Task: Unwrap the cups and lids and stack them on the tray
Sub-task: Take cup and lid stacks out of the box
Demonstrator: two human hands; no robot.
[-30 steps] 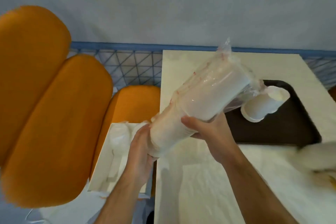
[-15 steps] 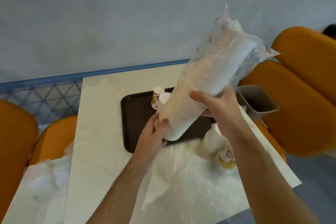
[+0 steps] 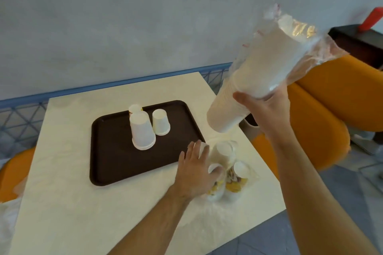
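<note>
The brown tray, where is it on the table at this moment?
In the head view, the brown tray lies on the far left part of the white table, carrying upturned paper cups, with the left hand just off its near right corner.

We see a pale grey wall [image 3: 124, 16] with a blue rail [image 3: 116, 83] and lattice behind the cream tabletop [image 3: 83, 203], orange padded seats [image 3: 331, 97] off its right edge and another at its left, a dark cabinet [image 3: 356, 41] far right, and grey floor [image 3: 342, 182].
</note>
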